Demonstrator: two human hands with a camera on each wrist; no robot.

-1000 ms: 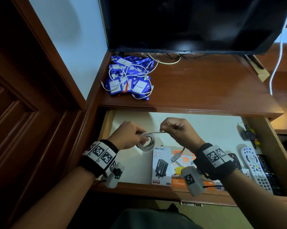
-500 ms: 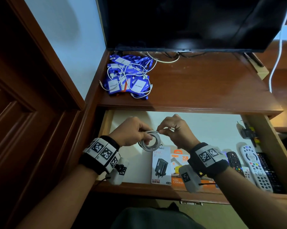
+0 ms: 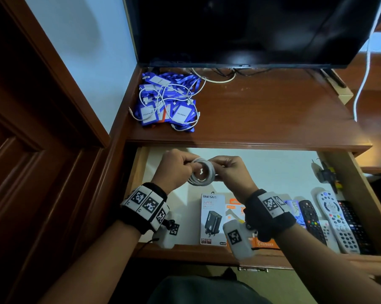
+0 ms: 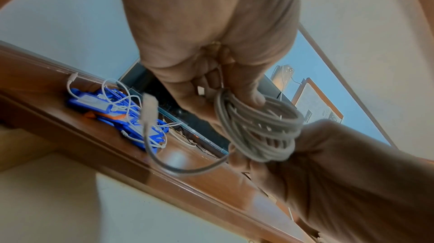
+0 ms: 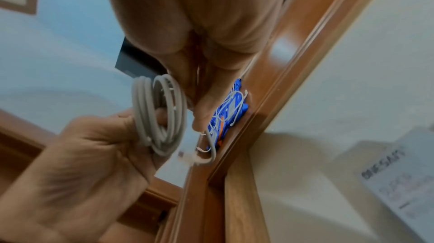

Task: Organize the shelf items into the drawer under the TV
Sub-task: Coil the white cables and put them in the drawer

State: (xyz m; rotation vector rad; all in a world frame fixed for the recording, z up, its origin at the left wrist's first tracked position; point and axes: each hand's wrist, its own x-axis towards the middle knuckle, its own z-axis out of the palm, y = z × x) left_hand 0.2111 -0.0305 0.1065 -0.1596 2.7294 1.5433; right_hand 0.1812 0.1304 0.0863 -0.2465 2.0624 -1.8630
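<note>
A white cable wound into a coil [image 3: 201, 174] hangs over the open drawer [image 3: 272, 172], held between both hands. My left hand [image 3: 190, 166] grips the coil's left side with fingers curled through the loops [image 4: 258, 128]. My right hand [image 3: 215, 166] pinches its right side. A short loose tail with a white connector [image 4: 149, 109] sticks out of the coil. On the shelf [image 3: 261, 113] under the TV [image 3: 251, 29] lies a pile of blue lanyards with badge holders [image 3: 167, 102], tangled with thin white cables.
Inside the drawer lie a white charger box [image 3: 212, 218], an orange charger box [image 3: 235, 211] partly behind my right wrist, and several remotes [image 3: 334, 220] at the right. A dark clip-like tool [image 3: 326, 174] sits at the far right. A white cord [image 3: 365, 69] hangs beside the TV.
The straight stretch of cable my right hand held out has been wound onto the coil. Both hands have come closer together and moved toward the drawer's back.
</note>
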